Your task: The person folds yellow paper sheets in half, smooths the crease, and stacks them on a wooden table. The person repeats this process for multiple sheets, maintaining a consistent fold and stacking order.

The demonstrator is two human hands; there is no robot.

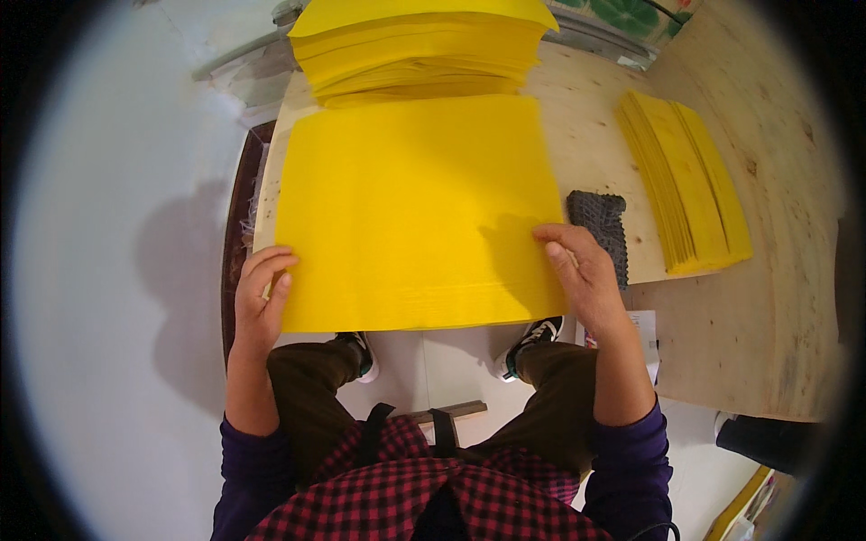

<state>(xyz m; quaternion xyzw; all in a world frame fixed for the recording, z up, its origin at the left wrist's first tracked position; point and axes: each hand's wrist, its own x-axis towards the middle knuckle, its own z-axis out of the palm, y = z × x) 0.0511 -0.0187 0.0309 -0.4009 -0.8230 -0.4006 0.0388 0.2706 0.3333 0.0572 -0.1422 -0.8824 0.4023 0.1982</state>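
One yellow sheet (415, 207) was laid lengthwise, 9-to-3 o'clock. Its edges were touched by left hand (259, 302) and right hand (585, 278), both loosely spread.

Bench: a pale wooden bench top (586, 117) with small dark knots, a dark reddish-brown strip (238, 225) along its left side
Right side: a broad knotted wooden panel (722, 334), similar in tone to the bench
Floor: light, glossy tiles (424, 361) with a thin seam
Left side: a smooth whitish expanse (90, 270), wall or floor unclear
Far edge: a green leaf-patterned surface (627, 13) behind a greyish rail (595, 41)
Light: soft-edged shadows (185, 279) on the whitish expanse
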